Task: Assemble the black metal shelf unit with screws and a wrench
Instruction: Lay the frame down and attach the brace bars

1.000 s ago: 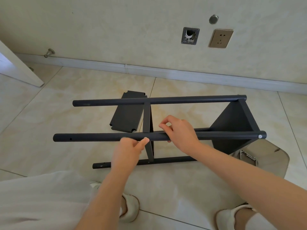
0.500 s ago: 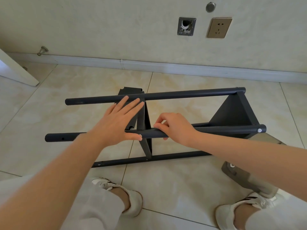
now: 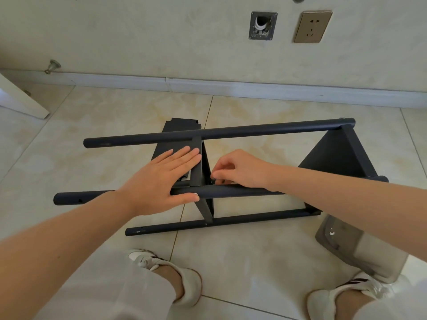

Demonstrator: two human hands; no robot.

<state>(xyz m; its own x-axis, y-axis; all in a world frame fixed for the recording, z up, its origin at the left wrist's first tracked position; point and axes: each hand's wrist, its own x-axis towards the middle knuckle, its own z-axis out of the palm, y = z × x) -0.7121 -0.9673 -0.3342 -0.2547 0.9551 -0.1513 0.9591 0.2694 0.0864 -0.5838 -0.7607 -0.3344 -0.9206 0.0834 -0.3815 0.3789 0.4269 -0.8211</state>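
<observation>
Tiled floor point(image 3: 254, 262) holds the shelf unit point(image 3: 265, 130): end panel point(image 3: 332, 158) on, middle panel point(image 3: 197, 167) under my flat left grip point(image 3: 157, 181), right grip point(image 3: 240, 169) pinching what I take for its screw point(image 3: 214, 181); spare panel point(image 3: 178, 128) lies loose, upper centre.

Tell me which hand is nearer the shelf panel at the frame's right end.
Right. The right hand sits left of the shelf panel at mid-frame; the left hand lies flat farther left.
</observation>
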